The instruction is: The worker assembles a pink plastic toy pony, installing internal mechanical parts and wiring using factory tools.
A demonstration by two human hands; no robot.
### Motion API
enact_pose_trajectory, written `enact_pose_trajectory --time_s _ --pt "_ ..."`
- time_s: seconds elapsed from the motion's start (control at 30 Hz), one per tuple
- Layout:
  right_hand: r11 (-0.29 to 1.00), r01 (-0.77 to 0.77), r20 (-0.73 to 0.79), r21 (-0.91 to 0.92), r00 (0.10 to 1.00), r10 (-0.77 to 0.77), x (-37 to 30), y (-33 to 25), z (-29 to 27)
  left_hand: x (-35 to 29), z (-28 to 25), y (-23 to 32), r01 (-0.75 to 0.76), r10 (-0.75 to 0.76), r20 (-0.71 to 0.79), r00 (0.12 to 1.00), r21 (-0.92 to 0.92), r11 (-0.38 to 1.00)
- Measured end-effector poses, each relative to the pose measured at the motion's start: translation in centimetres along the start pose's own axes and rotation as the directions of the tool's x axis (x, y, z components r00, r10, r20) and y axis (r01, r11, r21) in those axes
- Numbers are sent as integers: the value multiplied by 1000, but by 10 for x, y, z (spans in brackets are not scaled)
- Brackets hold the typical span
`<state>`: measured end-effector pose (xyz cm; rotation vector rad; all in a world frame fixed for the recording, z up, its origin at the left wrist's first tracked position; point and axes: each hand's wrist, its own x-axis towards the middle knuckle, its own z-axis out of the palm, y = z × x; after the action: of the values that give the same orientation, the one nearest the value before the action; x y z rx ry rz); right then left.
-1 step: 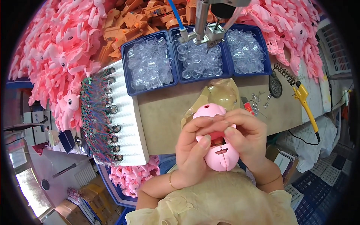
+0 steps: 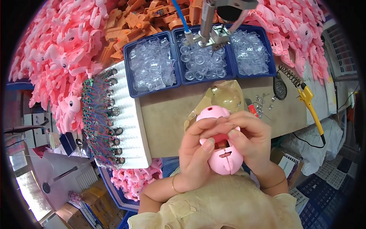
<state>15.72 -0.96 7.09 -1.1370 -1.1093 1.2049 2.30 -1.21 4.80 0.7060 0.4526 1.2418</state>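
**Both hands closed round a pink toy at the bench**

Cardboard-topped bench [image 2: 167,114] lay under the hands, walled in by pink toy animals [image 2: 57,57] and orange plastic parts [image 2: 133,23]. The left hand [image 2: 196,152] and the right hand [image 2: 251,143] both gripped the pink toy body [image 2: 225,160], held just above the person's lap. Fingers [image 2: 213,124] curled shut over its top, thumbs pressed at a dark reddish opening between them. What sat inside that opening was too small to tell. Beyond the fingertips a clear bag [image 2: 225,95] rested on the bench, and further beyond stood blue trays of clear plastic pieces [image 2: 152,65] under a hanging metal tool [image 2: 211,36]. Left of the knuckles lay a white foam board of wired parts [image 2: 126,122]; right of them, a yellow-handled soldering iron [image 2: 310,107].
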Motion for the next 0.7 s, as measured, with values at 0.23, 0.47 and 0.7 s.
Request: enact_pose_trajectory --time_s 0.23,0.47,0.7 --pt "997 -62 11 34 998 62 -2 -1 0 -1 10 -1 24 -13 -45 999 261 965" --pt "987 -112 -34 112 993 116 1 4 6 11 17 9 27 -16 -54 998 210 977" --pt "908 -161 -60 386 978 199 9 0 11 23 19 14 83 -78 -28 997 304 949"
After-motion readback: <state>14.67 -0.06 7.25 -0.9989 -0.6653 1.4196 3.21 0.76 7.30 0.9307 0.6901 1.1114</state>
